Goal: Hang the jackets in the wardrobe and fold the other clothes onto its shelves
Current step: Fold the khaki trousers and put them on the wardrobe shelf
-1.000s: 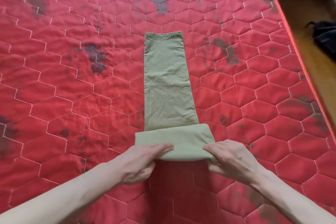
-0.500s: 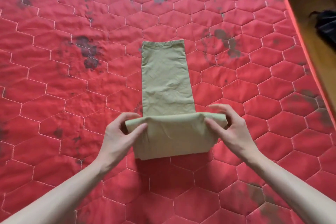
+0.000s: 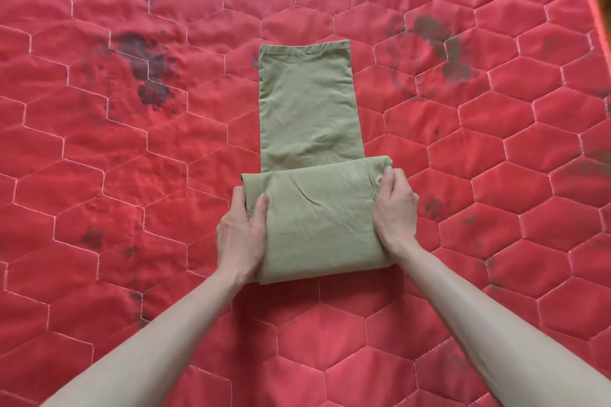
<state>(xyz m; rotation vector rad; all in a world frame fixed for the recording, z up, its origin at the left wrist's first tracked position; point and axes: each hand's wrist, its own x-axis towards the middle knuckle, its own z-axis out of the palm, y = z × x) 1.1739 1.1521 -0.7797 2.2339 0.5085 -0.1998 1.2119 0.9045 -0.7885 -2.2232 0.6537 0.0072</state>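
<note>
Now the olive-green garment (image 3: 310, 142) lies flat in the middle of the red quilted mattress (image 3: 99, 175), its narrow length running toward twelve o'clock and its near end folded into a thick wide band at six. The left hand (image 3: 243, 235) grips the band's nine o'clock edge, thumb on top, fingers tucked beneath. The right hand (image 3: 395, 211) clamps the three o'clock edge, thumb on top, fingers curled round the side. Dark stains (image 3: 145, 69) sit at ten o'clock.
</note>
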